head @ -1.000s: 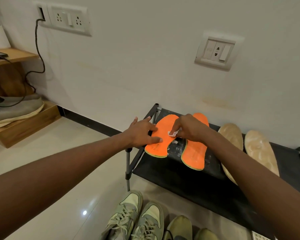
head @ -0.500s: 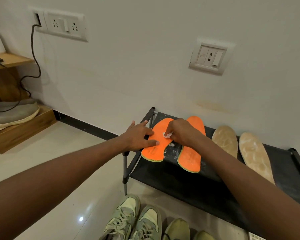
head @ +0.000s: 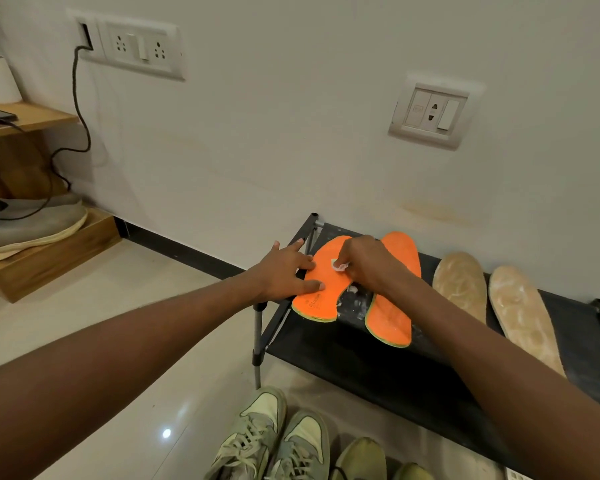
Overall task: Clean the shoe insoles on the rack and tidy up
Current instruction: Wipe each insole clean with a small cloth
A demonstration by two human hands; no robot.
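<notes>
Orange foam insoles (head: 321,287) on black rack (head: 378,372)

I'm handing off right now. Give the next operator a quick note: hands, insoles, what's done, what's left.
Left hand presses flat on the left orange insole, steadying it on the black rack.
Right hand pinches a small white wipe, rubbing that insole.
Right orange insole lies beside it; white residue between them.
Two tan insoles lie further right, apparently still dusty.
Left: finish wiping, then tidy.
</notes>
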